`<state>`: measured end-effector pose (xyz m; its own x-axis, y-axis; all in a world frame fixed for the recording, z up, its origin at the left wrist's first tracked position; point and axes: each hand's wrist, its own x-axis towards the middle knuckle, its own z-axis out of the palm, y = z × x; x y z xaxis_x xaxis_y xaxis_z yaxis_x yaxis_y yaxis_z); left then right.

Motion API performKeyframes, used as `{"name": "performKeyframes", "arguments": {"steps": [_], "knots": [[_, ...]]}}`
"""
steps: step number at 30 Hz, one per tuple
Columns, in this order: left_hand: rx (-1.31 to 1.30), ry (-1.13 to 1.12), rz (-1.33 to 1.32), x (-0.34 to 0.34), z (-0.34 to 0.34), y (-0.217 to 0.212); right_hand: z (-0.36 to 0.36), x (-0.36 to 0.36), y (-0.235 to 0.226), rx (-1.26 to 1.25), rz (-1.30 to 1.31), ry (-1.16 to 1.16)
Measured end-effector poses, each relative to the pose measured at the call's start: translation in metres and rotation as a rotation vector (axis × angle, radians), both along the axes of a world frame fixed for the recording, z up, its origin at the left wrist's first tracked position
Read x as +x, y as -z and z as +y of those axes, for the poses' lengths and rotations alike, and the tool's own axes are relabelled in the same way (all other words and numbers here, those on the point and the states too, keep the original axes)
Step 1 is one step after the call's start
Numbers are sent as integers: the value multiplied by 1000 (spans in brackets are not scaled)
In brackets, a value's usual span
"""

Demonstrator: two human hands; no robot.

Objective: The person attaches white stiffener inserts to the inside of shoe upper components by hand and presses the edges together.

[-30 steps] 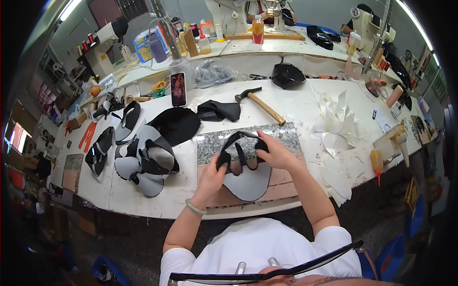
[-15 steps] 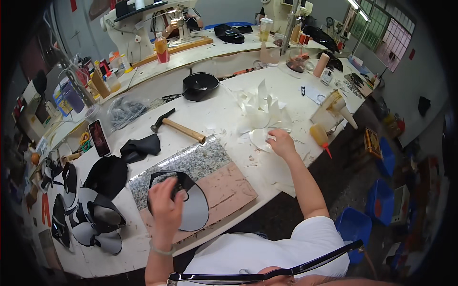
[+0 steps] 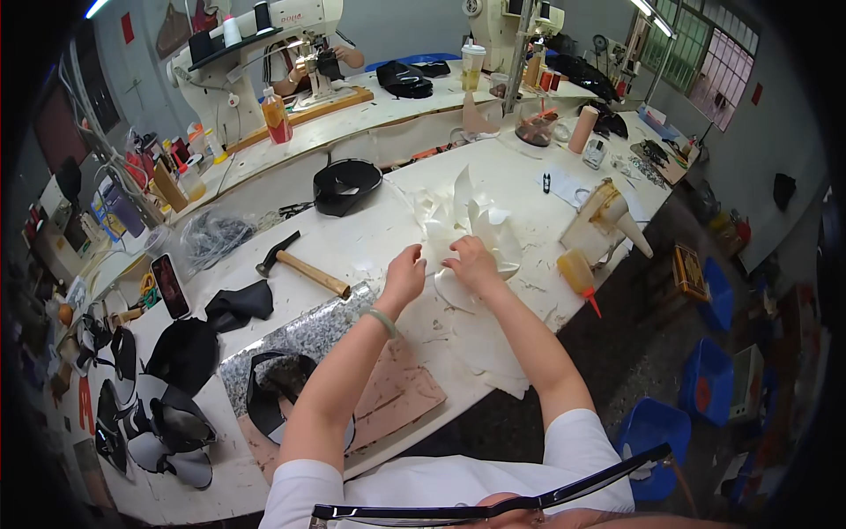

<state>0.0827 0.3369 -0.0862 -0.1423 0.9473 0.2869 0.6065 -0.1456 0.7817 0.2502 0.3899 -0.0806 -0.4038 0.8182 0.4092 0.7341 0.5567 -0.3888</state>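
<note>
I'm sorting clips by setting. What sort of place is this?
Probably a small shoe-making or leather-goods workshop. An industrial sewing machine stands on the back bench, a hammer lies on the worktable, and both hands, left and right, work on a pile of white cut pieces.

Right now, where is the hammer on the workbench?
In the head view the hammer lies on the white bench, to the left of the left hand, between the black folded piece and the black cap-shaped piece.
</note>
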Motion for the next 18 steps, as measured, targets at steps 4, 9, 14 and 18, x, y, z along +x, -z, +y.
{"name": "performKeyframes", "arguments": {"steps": [4,9,14,18], "knots": [[-183,-135,-460,-21,53,34,10,-27,-6,27,53,-70],[-424,-76,-812,-4,62,-7,23,-32,1,-12,22,23],[-515,-215,-862,3,80,-2,24,-31,8,-12,115,40],[-460,-286,-671,2,81,4,30,22,3,-471,910,253]]}}
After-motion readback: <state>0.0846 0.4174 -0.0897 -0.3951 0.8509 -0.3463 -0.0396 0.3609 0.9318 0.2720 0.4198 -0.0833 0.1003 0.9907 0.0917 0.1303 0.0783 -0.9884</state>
